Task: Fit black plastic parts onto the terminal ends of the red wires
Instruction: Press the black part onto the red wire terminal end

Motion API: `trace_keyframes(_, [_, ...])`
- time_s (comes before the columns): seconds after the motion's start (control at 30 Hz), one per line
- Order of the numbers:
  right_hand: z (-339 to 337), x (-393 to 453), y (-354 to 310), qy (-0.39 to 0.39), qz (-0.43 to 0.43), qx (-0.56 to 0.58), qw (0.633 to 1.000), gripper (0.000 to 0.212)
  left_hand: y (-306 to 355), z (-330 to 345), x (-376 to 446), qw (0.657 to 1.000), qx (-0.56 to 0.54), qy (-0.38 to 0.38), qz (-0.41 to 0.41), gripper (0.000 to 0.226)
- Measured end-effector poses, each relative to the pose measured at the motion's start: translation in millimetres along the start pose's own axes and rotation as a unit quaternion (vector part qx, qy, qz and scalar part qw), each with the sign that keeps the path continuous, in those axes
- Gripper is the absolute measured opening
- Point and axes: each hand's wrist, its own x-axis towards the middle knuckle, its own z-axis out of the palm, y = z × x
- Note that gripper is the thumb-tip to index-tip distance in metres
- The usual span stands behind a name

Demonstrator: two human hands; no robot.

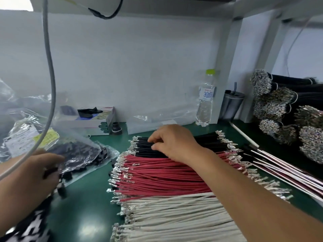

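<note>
Hands at a green table (83, 203) stacked with cut wires

The right hand (172, 142) reaches over the red wires (166, 177) and pinches black wires (146, 149) at the far end of the stack (white wires (174, 219) lie nearest). The left hand (35, 173), fingers curled, rests at the plastic bag (82, 151) of black plastic parts (78, 154); whether it grips anything I cannot tell. A water bottle (205, 100) stands behind.

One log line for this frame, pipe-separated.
right hand: fingers on black wires | left hand: at bag of black parts | red wires: untouched
</note>
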Motion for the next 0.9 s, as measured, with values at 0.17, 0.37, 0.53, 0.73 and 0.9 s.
trace_keyframes(0.17, [19,7,4,-0.018,-0.019,-0.046,0.999,0.006,92,-18,-8,0.999,-0.017,0.036,0.037,0.036])
trace_keyframes(0.37, [8,10,10,0.05,-0.019,-0.017,0.998,0.014,178,-23,-16,0.989,-0.075,0.08,0.097,0.015])
trace_keyframes(0.53, [-19,5,-4,0.064,-0.044,-0.018,0.997,0.018,204,-20,-22,0.976,-0.189,0.102,0.021,0.032])
trace_keyframes(0.73, [-17,-63,-34,0.174,-0.124,0.049,0.976,0.007,229,-19,-27,0.848,-0.515,0.032,-0.121,0.03])
trace_keyframes(0.9, [4,-90,-38,0.235,-0.143,0.047,0.96,0.013,239,-20,-31,0.825,-0.548,-0.013,-0.139,0.034])
